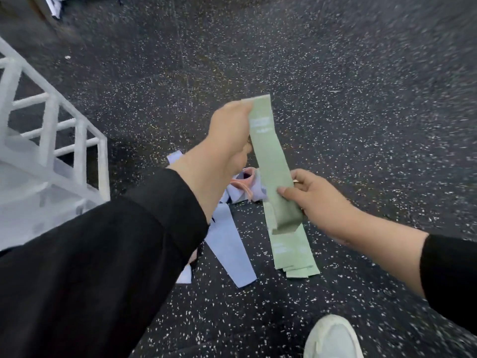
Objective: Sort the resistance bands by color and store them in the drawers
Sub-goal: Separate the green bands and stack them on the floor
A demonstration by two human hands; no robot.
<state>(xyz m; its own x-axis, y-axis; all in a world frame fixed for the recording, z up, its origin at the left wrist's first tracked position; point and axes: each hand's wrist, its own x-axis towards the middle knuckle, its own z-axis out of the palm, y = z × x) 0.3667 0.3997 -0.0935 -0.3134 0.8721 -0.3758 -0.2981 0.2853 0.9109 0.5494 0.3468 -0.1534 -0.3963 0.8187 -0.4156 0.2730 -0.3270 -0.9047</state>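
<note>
Green band held taut over the sorting piles, centre frame.

Left hand (228,130) pinches the top of the green band (268,164); right hand (313,200) grips its lower end, above the green stack (294,250) on the floor (361,99). Blue bands (229,251) and a pink band (244,180) lie just beside. Risk: a careless drop lands it askew onto blue, mixing colours.

White print on the held green band (268,161) too blurred to read. Left hand (227,135) fingertips hidden behind that band. Left sleeve (108,254) covers part of the blue bands (229,251) and the pink band (244,183). White rack (51,140) cut off at left edge. White shoe (333,337) cropped at bottom. Far floor (387,47) motion-smeared.
</note>
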